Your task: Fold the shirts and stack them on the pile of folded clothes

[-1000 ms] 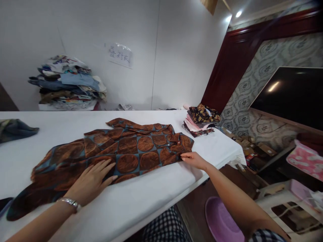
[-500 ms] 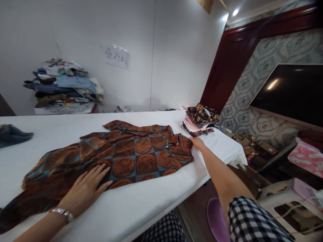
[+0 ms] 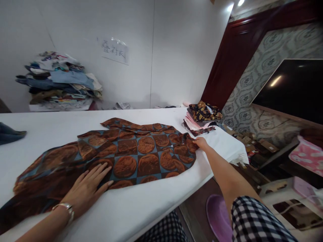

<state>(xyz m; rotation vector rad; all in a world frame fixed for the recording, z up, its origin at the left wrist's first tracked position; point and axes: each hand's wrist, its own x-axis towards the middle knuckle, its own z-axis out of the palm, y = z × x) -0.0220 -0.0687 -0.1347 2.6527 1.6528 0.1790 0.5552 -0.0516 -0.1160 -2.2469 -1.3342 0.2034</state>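
Observation:
A brown and blue patterned shirt (image 3: 148, 148) lies spread across the white table, its collar end to the right and a sleeve trailing off to the lower left. My left hand (image 3: 92, 185) rests flat on its near side, fingers stretched out; a silver bracelet is on that wrist. At the shirt's right end, my right hand (image 3: 200, 143) grips the fabric by the collar, fingers closed. Some folds and wrinkles run along the left part of the shirt.
The white table (image 3: 141, 205) stands against a wall with a paper sign (image 3: 115, 52). Back left is a tall clothes pile (image 3: 60, 80); back right, a stack of folded clothes (image 3: 199, 119). Denim (image 3: 10, 133) lies at the left edge. A purple basin (image 3: 218, 215) and a stool (image 3: 290, 198) stand below.
My right hand has pulled the collar end slightly right, and the fabric there bunches more. My left hand stays flat on the shirt. The view has shifted a little.

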